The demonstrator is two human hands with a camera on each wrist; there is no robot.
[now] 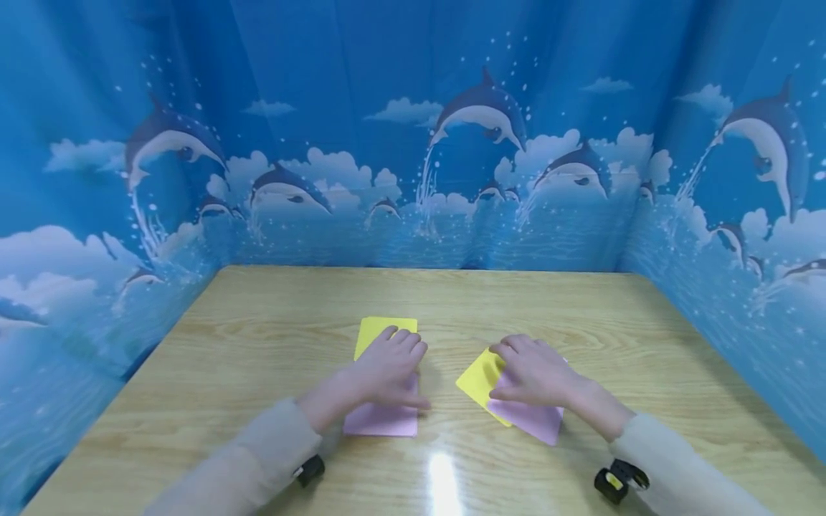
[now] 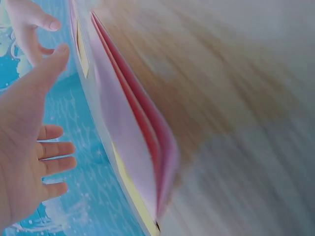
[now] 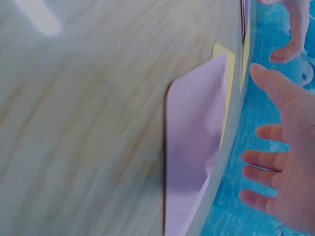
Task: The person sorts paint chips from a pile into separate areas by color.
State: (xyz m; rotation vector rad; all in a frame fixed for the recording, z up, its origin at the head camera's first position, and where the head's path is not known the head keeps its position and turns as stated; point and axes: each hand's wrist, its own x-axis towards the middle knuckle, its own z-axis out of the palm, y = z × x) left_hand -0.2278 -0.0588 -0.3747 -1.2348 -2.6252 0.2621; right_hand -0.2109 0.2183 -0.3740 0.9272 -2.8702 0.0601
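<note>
My left hand (image 1: 390,365) hovers over a yellow sheet (image 1: 379,328) and a purple sheet (image 1: 382,423) laid one behind the other. Seen from the left wrist, the purple piece (image 2: 120,118) has several thin layers, with red and pink ones parting at its near edge. Over a second pair, a yellow sheet (image 1: 479,378) and a tilted purple sheet (image 1: 532,419) overlapping it, is my right hand (image 1: 535,373). The wrist views show both hands above the sheets, fingers spread and relaxed, thumbs out, gripping nothing. Parts of both pairs are hidden beneath the hands.
A wood-grain table (image 1: 271,315) carries the sheets, with a bright light reflection near its front middle. Blue curtains (image 1: 361,86) printed with dolphins stand along its back and both sides. Each sleeve has a small black device (image 1: 613,484) at the wrist.
</note>
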